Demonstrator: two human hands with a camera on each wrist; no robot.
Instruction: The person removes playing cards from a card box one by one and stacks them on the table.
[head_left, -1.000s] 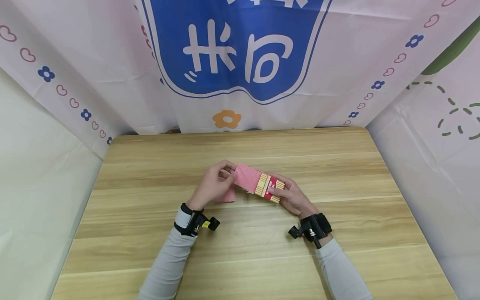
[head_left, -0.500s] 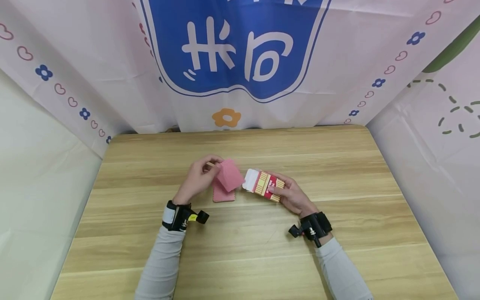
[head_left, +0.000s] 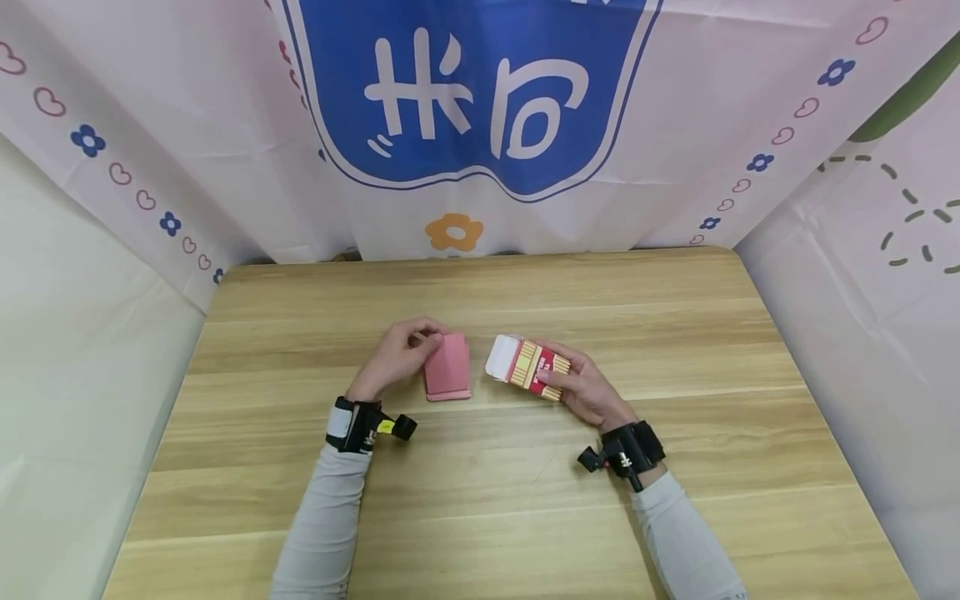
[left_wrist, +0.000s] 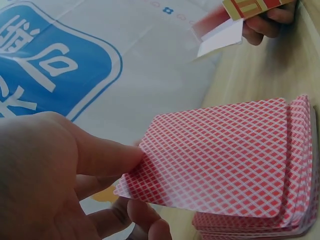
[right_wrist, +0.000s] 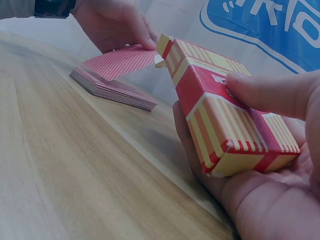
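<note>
My left hand (head_left: 397, 357) pinches red-and-white patterned playing cards (left_wrist: 215, 157) by one end, thumb on top. In the left wrist view they slant over a deck of like cards (left_wrist: 260, 231) on the table, their far edge at the deck's end. The right wrist view shows a gap between the held cards (right_wrist: 122, 62) and the deck (right_wrist: 112, 92) on the hand's side. To the right, my right hand (head_left: 592, 392) grips a red and yellow striped card box (head_left: 536, 371), thumb on its printed face. The box's white flap (head_left: 501, 357) stands open toward the deck.
A wooden table (head_left: 480, 517) lies under both hands. Behind it hangs a white cloth (head_left: 675, 150) with a blue emblem (head_left: 465, 100). Both wrists wear black camera straps (head_left: 633, 450).
My left hand has drawn the cards away from the box to the left, baring its white flap, then turned and lowered them over the deck. My right hand keeps its hold on the box.
</note>
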